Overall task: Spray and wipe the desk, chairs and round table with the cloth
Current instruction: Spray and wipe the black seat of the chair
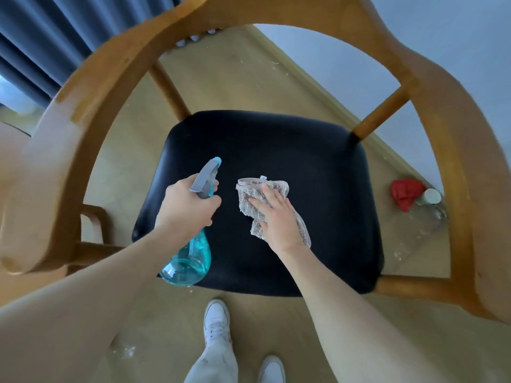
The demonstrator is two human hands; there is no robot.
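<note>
Crumpled beige-grey woven cloth (253, 199) lies on the black padded chair seat (290, 150), a little toward the seat's front and near its middle. Right hand (276, 217) rests flat on top of the cloth, fingers straight and spread, palm down, pressing the fabric against the seat. Part of the cloth pokes out past the fingertips and part trails back under the wrist.

Just beside the cloth, toward the seat's left half, the left hand (188, 205) grips the neck of a translucent teal plastic spray bottle (190, 258), fingers curled round it. The bottle's grey trigger head with teal nozzle tip (208, 175) points toward the back of the seat. The bottle body hangs below the hand, over the seat's front left corner; liquid shows inside it.

Around the seat runs the curved light-brown wooden chair frame (116, 67), its armrests sweeping past both sides of the seat and its back rail arcing beyond the seat's far edge. Two wooden spindles join the seat's rear corners to that rail.

Off the seat's right side, on the pale wood floor (221, 78), a red crumpled item (406, 193) sits touching a clear bottle with a white cap (431, 197).

Beyond the seat's left rear, dark blue pleated curtains (33, 45). In front of the seat, two white sneakers (217, 322) and light trouser legs.
</note>
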